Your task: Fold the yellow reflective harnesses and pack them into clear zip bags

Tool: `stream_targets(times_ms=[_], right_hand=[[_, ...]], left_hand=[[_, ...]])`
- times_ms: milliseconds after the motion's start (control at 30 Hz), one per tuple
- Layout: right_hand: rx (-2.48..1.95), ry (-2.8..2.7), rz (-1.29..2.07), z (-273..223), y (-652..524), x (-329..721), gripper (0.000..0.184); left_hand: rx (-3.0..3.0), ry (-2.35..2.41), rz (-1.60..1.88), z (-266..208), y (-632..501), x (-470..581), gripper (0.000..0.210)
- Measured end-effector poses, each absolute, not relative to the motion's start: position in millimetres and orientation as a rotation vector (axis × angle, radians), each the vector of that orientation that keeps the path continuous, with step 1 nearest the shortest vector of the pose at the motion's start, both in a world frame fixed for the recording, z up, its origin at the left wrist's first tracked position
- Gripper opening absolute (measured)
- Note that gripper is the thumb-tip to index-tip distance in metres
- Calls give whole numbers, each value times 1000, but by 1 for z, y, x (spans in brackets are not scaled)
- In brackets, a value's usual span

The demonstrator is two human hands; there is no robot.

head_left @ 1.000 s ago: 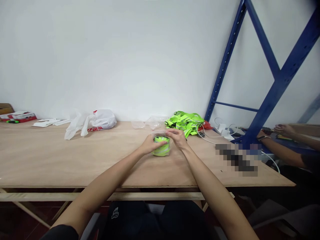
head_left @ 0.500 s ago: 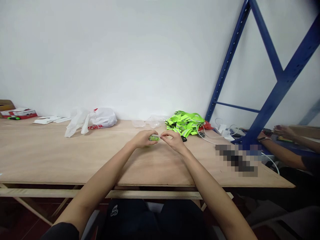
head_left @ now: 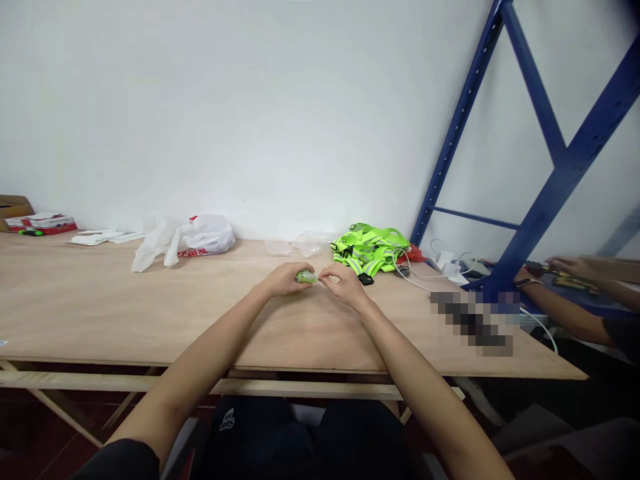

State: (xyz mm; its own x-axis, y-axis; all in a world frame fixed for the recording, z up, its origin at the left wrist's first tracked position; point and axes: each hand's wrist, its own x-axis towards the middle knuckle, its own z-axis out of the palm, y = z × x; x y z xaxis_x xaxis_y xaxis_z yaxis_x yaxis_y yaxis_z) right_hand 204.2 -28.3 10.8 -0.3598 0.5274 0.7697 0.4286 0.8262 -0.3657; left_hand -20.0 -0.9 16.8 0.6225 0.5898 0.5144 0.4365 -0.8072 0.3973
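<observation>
While the left hand [head_left: 284,279] curled around a green bundle [head_left: 303,275] at its three o'clock, the right hand [head_left: 344,284], narrowly pinched, held the bundle's clear wrapper [head_left: 313,278]; loose green straps [head_left: 371,244] lay at two o'clock.

1. Most of the green bundle [head_left: 306,277] is covered by the left hand [head_left: 284,279].
2. Whatever may be pinched by the right hand [head_left: 343,283] is too small to be told.
3. A dark object [head_left: 470,325] on the counter [head_left: 175,310] is masked by pixelation.
4. The cardboard box [head_left: 14,205] is cut off by the left edge.
5. A co-worker's hand [head_left: 575,267] is blurred.
</observation>
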Motion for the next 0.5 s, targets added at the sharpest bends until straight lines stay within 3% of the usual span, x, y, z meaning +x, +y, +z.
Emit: stream_targets(times_ms=[500], right_hand=[[-680, -2057, 25, 3, -26, 201, 12]], left_hand=[[2657, 909, 900, 7, 5, -21, 37]])
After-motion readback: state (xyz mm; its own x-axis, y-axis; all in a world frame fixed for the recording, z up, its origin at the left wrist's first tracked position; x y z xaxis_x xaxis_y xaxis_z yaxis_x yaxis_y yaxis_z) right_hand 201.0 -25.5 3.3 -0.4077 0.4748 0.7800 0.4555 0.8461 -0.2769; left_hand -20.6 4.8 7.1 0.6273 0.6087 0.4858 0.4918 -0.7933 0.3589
